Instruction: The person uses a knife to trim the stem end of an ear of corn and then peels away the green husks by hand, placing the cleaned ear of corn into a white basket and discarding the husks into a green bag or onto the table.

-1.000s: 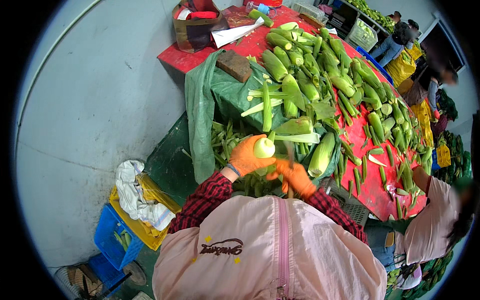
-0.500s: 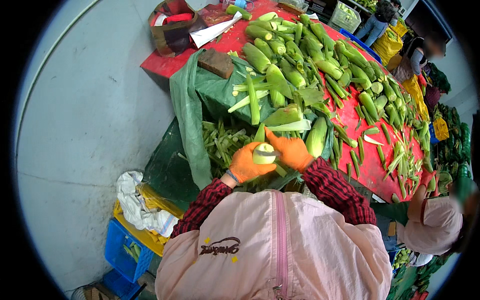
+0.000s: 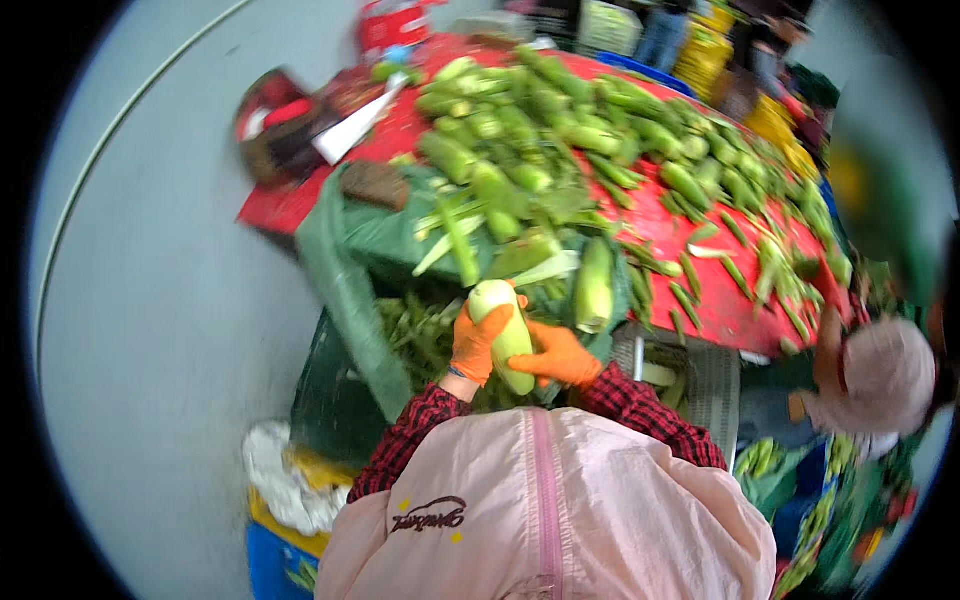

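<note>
A pale green corn ear (image 3: 505, 335), still in its husk, is held slanting upright in front of my chest. My left hand (image 3: 478, 345), in an orange glove, is closed around its left side. From the right, my right hand (image 3: 560, 354), gloved the same way, has its fingers against the lower part of the ear. No blade can be made out in the blurred right hand. Just beyond lie a loose green husk leaf (image 3: 458, 240) and another corn ear (image 3: 594, 285). Below them, cut husk scraps (image 3: 420, 325) fill the green-lined hollow.
A red tabletop (image 3: 650, 215) bears a heap of corn ears (image 3: 530, 120). A brown block (image 3: 375, 186) sits on the green cloth (image 3: 335, 250) at left. A co-worker in a pink cap (image 3: 885, 375) is at the right. A blue crate (image 3: 275, 565) stands low at left.
The ear, earlier end-on with a blade at its pale cut end, is now turned lengthwise. My right hand has shifted down along its side. The whole view has swung.
</note>
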